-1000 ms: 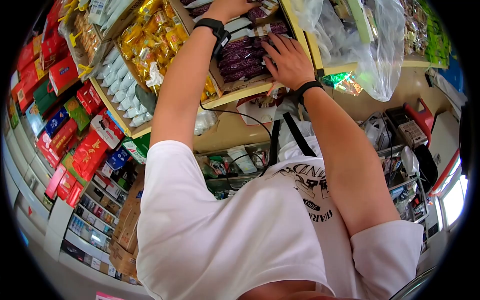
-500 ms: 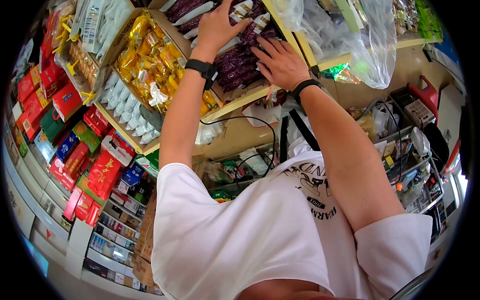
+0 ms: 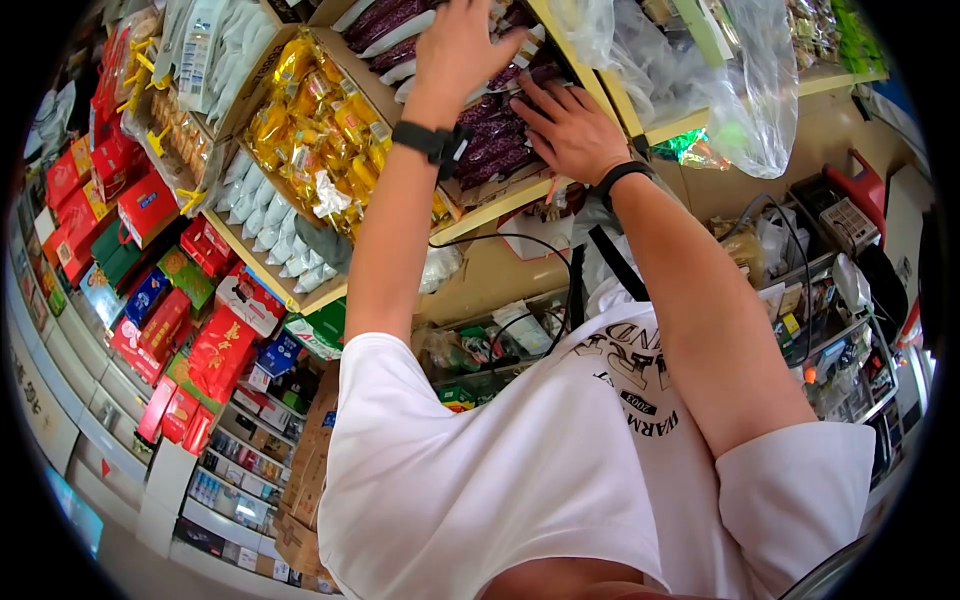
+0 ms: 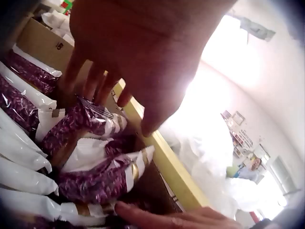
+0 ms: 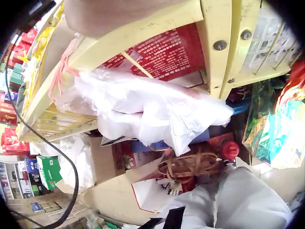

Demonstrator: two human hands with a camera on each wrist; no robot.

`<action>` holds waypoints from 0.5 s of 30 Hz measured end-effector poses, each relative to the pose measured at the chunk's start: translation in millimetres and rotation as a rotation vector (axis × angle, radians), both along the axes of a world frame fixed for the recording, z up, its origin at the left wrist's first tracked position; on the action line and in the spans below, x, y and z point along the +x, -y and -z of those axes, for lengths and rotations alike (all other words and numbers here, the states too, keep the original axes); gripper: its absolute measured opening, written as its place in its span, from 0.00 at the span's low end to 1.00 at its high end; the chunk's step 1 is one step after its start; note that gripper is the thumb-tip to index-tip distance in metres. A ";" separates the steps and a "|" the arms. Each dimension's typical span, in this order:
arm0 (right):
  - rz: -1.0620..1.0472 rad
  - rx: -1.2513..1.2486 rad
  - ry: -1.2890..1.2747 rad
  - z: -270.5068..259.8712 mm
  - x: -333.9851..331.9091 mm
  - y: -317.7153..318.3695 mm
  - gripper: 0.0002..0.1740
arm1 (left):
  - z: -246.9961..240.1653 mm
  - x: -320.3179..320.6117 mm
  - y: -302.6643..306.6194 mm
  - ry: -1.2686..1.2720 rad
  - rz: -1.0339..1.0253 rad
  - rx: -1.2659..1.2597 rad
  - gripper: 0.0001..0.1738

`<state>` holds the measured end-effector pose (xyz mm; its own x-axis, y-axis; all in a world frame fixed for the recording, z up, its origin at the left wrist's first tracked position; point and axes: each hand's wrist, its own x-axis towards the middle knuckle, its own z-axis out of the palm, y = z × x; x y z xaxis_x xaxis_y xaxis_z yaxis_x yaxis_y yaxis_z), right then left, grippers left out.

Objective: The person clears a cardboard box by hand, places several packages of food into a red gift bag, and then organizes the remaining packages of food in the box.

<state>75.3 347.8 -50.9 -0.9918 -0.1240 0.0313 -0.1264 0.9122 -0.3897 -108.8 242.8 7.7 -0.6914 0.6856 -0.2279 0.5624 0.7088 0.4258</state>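
Nearest, the right hand [image 3: 580, 135] rests, fingers spread, on the purple packets [image 3: 490, 155], which lie inside a cardboard box [image 3: 355, 70]. Compared with one second ago, it has hardly moved. Farther in, the left hand [image 3: 455, 55] has drawn back a little; its fingers reach extended over the packets, thumb apart, gripping nothing visible. The work therefore seems to remain with these packets.
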 end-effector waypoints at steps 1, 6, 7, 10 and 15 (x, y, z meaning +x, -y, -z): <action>-0.002 -0.011 -0.006 0.2 -0.8 1.9 0.24 | -4.8 6.5 0.7 -0.017 0.068 -0.006 0.45; 0.007 -0.002 -0.012 -1.8 -1.2 2.4 0.23 | 35.8 29.8 7.0 -0.328 0.125 -0.104 0.34; 0.010 -0.008 -0.012 -1.3 -1.9 3.9 0.23 | 39.0 28.8 8.8 -0.327 0.125 -0.104 0.34; 0.015 -0.013 -0.008 -0.1 -0.6 3.2 0.23 | 53.4 16.6 17.9 -0.429 0.199 -0.057 0.27; 0.022 -0.016 -0.016 -0.1 -0.8 1.1 0.22 | 79.9 8.9 32.0 -0.694 0.362 0.006 0.25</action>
